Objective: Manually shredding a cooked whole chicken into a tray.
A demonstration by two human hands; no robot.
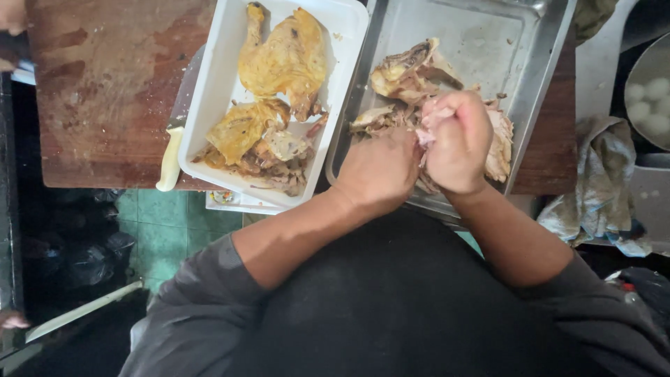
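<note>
Both hands, left hand (pixel 377 171) and right hand (pixel 457 143), are clamped on cooked chicken meat (pixel 499 143), apparently shredding it over the rectangular steel tray (pixel 537 63).

Soft even daylight from above, mild glare on the metal tray (pixel 530 49), white tray (pixel 209 91) bright, floor at left edge dim and murky, hands slightly motion-blurred, corners a bit stretched.
</note>
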